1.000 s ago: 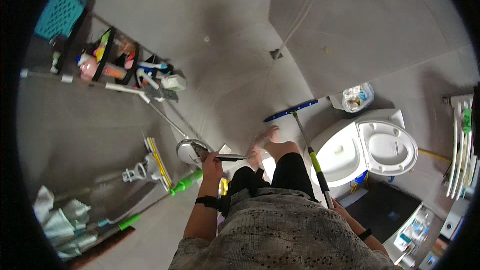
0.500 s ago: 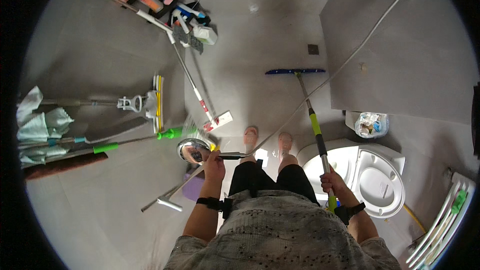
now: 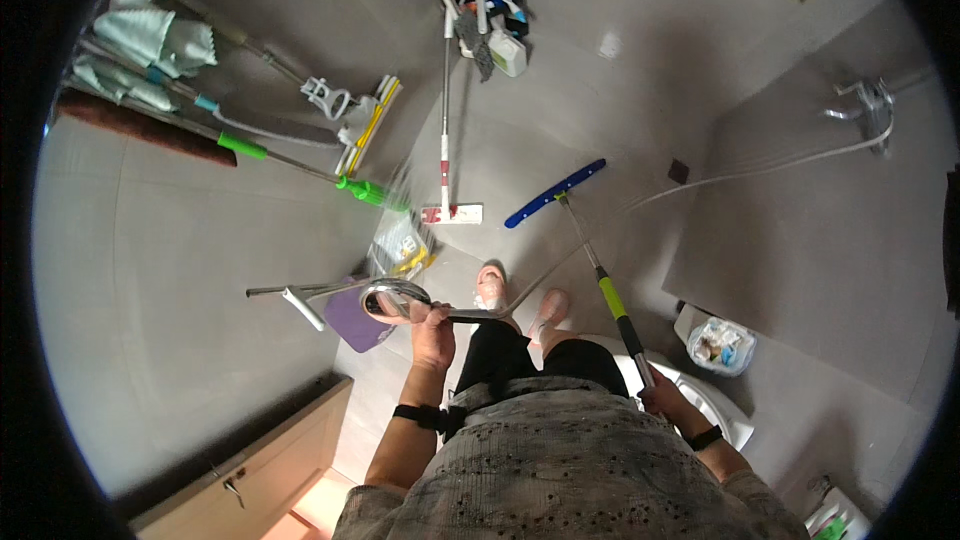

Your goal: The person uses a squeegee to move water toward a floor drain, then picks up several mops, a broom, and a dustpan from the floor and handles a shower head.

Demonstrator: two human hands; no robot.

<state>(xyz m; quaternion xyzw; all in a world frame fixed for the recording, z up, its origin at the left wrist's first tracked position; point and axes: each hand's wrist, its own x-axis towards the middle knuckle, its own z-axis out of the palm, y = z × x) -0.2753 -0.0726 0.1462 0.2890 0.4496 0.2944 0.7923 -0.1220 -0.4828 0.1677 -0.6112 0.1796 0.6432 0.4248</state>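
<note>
My left hand is closed around the handle of a chrome shower head. Water sprays from it up along the left wall, past a green-ended pole and a clear bag with yellow. A pale hose runs from the handle across to a wall tap at the right. In my right hand is the pole of a floor squeegee, with grey, black and lime-green sections. Its blue blade rests slanted on the wet floor ahead of my feet.
A red-and-white flat mop leans at the left wall, near hanging mops with cloths. Bottles sit in the far corner. The toilet and a waste bin are at right; a door is lower left.
The whole view has swung leftward, bringing the door into sight and hiding much of the toilet. The squeegee blade has gone from level to slanted. Both hands keep their holds; water still sprays.
</note>
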